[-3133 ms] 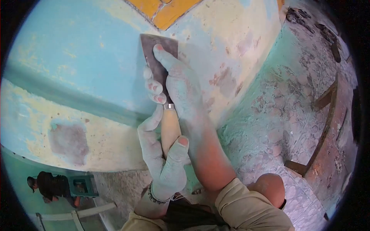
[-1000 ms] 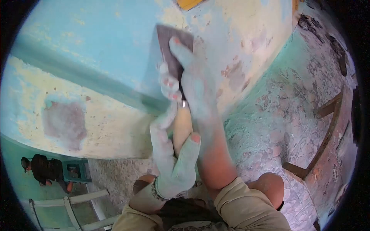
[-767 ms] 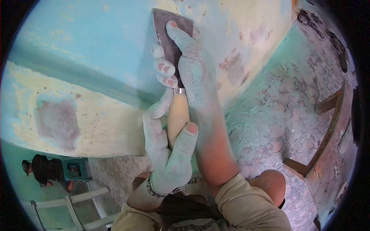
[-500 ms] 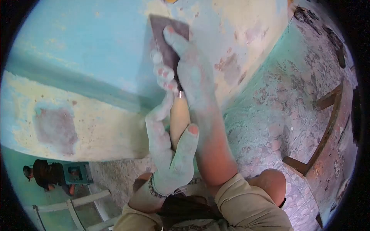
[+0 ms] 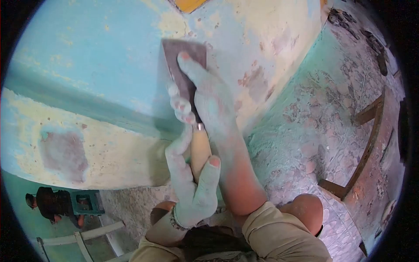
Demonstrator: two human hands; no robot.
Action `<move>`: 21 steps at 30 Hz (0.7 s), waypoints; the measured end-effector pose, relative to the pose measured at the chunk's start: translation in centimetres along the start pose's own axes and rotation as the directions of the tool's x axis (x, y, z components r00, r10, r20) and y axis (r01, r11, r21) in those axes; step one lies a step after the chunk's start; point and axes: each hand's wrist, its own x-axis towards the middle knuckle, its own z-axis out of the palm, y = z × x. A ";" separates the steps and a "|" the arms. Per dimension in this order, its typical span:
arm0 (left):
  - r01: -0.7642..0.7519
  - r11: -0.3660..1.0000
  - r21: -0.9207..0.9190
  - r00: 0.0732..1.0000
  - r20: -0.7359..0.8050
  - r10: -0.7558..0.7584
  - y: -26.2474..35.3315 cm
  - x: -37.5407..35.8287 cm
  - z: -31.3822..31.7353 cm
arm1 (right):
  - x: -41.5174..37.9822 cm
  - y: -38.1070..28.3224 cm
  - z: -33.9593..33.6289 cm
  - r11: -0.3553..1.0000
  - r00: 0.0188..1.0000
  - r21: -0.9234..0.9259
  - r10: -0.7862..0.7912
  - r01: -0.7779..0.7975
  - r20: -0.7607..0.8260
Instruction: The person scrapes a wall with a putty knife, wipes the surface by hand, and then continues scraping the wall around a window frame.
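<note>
A putty knife with a dark, wide blade (image 5: pixel 194 51) and a pale wooden handle (image 5: pixel 200 146) is held in both hands. My left hand (image 5: pixel 190 187) is wrapped round the lower handle, its thumb lying along the wood. Higher up, my right hand (image 5: pixel 209 94) grips the blade, thumb pressed on its face and fingers curled round its left edge. Both hands are coated in pale dust. The blade lies against or very near a worn light-blue and cream painted wall (image 5: pixel 109 56); exact contact of its edge cannot be made out.
A grey-brown patch (image 5: pixel 64 156) marks the cream band at left. Dusty flooring (image 5: pixel 301 131) and a brown wooden frame (image 5: pixel 366 144) are at right. Lower left are a person in dark clothes (image 5: pixel 52 204), a teal crate (image 5: pixel 85 202) and a pale ladder (image 5: pixel 83 240).
Both hands and the putty knife have moved down the view towards me and slightly left. The view has shifted a little, showing more of an orange shape at the top.
</note>
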 end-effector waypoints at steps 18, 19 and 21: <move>-0.052 0.998 0.023 0.999 0.008 0.051 0.0 0.0 -0.3 | -0.3 -0.3 0.9 0.993 0.997 -0.091 -0.079 0.077 -0.014; -0.032 0.999 0.031 0.999 0.008 0.032 0.2 0.0 -0.3 | 0.2 -0.6 1.0 0.982 0.993 -0.147 -0.117 0.118 0.017; -0.001 0.998 0.056 1.000 0.001 0.001 1.2 0.5 -0.3 | 1.2 -0.8 1.9 0.976 0.982 -0.104 -0.189 0.191 0.021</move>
